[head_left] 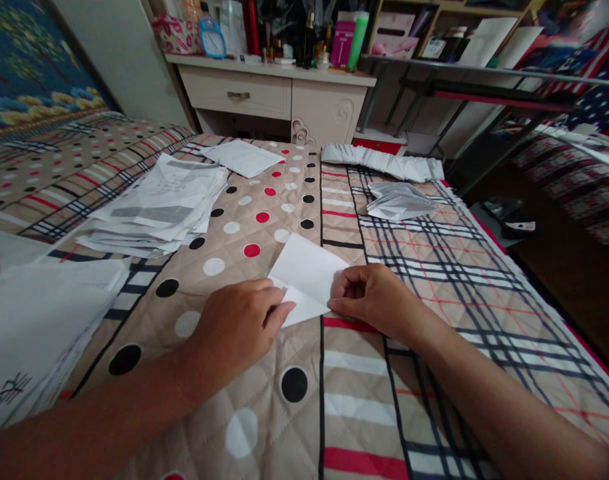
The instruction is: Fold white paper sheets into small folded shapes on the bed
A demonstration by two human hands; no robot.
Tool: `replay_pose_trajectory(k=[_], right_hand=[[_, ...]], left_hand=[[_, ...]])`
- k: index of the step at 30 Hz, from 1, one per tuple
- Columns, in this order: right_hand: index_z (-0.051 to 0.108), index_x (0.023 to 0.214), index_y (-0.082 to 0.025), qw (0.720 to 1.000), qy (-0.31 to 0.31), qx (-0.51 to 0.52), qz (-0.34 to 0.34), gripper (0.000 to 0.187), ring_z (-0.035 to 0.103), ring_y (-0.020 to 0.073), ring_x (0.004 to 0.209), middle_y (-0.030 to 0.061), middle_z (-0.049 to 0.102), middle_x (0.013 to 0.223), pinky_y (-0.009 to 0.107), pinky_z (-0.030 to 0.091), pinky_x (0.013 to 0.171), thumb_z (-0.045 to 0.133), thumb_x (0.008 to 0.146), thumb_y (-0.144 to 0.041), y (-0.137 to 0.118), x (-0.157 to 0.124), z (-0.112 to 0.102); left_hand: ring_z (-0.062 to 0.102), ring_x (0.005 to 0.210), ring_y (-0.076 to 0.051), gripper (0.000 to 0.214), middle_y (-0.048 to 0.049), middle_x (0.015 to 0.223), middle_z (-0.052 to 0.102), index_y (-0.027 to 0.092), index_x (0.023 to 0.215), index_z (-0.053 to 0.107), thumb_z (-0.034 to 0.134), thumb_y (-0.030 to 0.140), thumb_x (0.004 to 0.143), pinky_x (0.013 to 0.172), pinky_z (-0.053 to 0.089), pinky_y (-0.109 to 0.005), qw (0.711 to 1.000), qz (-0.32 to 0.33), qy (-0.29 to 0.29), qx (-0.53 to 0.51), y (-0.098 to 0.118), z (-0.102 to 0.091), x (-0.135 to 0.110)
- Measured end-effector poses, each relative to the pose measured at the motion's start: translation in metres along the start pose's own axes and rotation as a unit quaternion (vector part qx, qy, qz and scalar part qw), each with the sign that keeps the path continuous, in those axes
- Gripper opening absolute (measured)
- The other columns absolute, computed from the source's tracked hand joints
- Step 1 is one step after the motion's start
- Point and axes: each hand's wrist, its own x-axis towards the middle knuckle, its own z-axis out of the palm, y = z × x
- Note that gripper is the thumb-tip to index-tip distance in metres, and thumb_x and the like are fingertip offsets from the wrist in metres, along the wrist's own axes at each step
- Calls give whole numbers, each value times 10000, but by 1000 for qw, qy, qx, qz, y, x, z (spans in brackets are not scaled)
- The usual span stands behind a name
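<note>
A small folded sheet of white paper (311,263) lies on the patterned bedspread in front of me, with a flap turned over along its near side. My left hand (247,313) grips its left edge, thumb on top of the flap and fingers curled at the border. At the right corner, my right hand (361,293) pinches the paper between thumb and bent fingers. The parts of the fingers beneath the paper are hidden.
Stacks of paper (159,197) and white sheets (44,320) lie to the left, a few sheets (244,157) farther back. Folded paper pieces (399,201) and a long row of folded papers (379,162) lie at the right back. A white cabinet (264,93) stands beyond.
</note>
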Motion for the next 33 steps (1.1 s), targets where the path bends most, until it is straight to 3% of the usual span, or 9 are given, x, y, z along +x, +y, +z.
replay_pose_trajectory(k=[33], right_hand=[[647, 621, -173, 1000, -3, -22, 5, 79, 481, 75, 483, -35, 583, 533, 194, 337, 464, 675, 686, -210, -6, -1, -3]], left_hand=[[552, 616, -165, 404, -27, 717, 625, 190, 703, 634, 400, 383, 971, 546, 226, -308, 998, -6, -9, 61, -1, 7, 0]])
